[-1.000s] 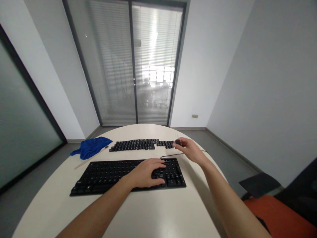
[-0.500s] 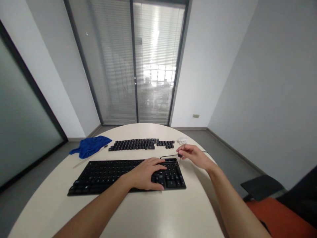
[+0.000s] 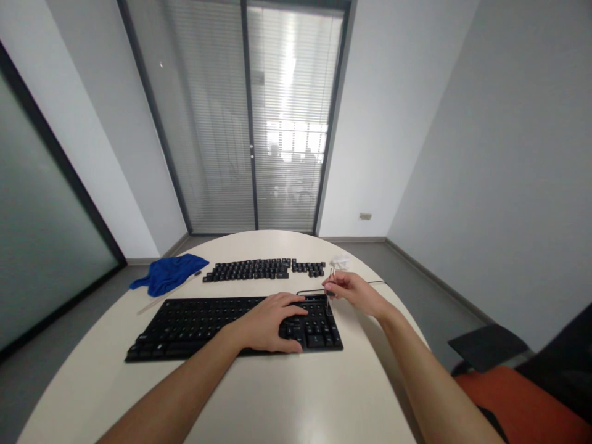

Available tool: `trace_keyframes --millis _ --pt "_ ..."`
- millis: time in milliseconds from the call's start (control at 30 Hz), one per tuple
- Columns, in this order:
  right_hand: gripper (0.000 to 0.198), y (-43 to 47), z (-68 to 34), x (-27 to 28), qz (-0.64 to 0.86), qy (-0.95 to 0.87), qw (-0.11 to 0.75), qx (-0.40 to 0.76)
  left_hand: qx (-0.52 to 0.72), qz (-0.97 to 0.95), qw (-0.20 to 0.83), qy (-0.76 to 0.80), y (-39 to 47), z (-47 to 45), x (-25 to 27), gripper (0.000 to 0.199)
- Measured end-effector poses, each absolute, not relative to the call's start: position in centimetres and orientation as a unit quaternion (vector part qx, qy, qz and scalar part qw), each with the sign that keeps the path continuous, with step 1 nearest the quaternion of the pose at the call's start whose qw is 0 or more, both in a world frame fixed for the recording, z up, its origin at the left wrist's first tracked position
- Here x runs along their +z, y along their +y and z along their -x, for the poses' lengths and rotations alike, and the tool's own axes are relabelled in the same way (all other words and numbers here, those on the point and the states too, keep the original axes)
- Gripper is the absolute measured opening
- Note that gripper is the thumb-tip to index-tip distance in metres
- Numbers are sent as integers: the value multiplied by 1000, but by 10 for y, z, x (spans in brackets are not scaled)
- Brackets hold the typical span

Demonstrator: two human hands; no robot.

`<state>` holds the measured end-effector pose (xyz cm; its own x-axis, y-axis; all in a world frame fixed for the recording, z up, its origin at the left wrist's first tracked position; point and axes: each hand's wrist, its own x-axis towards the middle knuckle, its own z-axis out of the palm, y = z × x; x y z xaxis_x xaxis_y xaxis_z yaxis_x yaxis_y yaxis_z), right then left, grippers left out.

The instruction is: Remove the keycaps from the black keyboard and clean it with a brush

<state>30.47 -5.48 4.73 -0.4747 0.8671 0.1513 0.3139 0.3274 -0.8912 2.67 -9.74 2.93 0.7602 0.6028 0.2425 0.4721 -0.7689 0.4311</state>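
- While the left hand [image 3: 272, 324] lies on the long black keyboard [image 3: 198, 322], its fingers parted, the right hand [image 3: 355, 293] pinches a dark-bodied thin wire tool [image 3: 330, 293] at the keyboard's far right corner.
- Black square keycaps [image 3: 252, 269] sit in rows beyond, on the pale, round-edged worktop [image 3: 277, 398].
- A crumpled blue cloth [image 3: 169, 274] lies left of them.

No text is readable; marks on the loose keys [image 3: 259, 269], twelve o'clock from the keyboard [image 3: 203, 320], seem too small.
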Motion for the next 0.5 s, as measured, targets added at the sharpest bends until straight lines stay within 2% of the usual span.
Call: trace_keyframes --millis 300,500 --pt "34 -62 -305 54 374 -750 304 453 181 -924 164 295 -98 -28 30 69" --pt "33 -71 -306 63 363 -775 229 464 183 -924 165 292 -98 -28 30 69"
